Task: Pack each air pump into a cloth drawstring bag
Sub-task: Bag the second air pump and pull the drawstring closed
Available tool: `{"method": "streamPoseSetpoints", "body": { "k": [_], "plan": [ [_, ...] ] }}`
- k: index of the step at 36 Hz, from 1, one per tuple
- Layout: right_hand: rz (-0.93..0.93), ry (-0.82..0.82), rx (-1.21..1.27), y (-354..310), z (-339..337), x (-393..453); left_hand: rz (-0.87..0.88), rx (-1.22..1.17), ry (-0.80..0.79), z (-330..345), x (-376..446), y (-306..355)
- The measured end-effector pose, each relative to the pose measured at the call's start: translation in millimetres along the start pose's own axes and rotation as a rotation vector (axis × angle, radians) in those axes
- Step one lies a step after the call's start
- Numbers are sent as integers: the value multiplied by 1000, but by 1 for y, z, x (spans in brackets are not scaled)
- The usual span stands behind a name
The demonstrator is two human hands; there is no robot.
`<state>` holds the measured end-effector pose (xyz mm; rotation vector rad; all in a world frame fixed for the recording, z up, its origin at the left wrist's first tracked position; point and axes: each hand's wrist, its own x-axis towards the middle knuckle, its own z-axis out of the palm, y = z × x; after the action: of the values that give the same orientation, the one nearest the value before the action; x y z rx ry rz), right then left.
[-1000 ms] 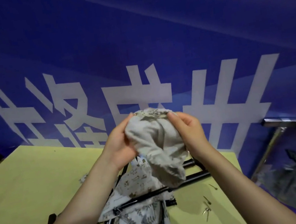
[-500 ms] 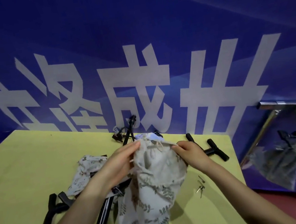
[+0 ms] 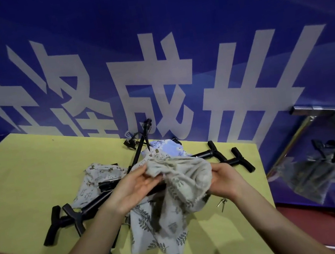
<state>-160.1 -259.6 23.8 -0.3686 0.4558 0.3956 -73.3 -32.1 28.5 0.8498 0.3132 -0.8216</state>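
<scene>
Both hands, left hand [image 3: 132,189] and right hand [image 3: 225,180], pinch the leaf-print bag [image 3: 172,192] mouth apart, the nearest pump [image 3: 91,204] apparently lying lengthwise leftward under the left wrist.

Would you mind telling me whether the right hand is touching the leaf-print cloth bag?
Touching. The head view shows the right hand gripping the gathered edge of the leaf-print cloth bag, fingers tucked under the fabric, while the left hand holds the opposite edge.
</scene>
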Motion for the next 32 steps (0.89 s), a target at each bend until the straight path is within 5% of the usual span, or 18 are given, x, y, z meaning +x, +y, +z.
{"method": "streamPoseSetpoints", "body": {
  "k": [3, 8, 13, 17, 24, 29, 32],
  "plan": [
    [54, 116, 112, -4, -9, 7, 33, -33, -8, 3, 4, -1],
    [16, 11, -183, -1, -16, 7, 62, -140, -176, 7, 5, -1],
    [-60, 84, -353, -4, -26, 6, -50, -58, -233, 26, -5, 1],
    [-105, 138, -259, -9, -29, 1, -72, 313, -95, 16, 3, 2],
    [-73, 67, -85, -6, -33, 0, 219, 1208, -70, -2, 15, -16],
    [-45, 29, -77, -2, -32, 6, 205, 1459, -197, 21, 22, -29],
    [-93, 96, -111, -4, -34, 6, 141, 1409, -199, 26, 29, -34]
  ]
}}
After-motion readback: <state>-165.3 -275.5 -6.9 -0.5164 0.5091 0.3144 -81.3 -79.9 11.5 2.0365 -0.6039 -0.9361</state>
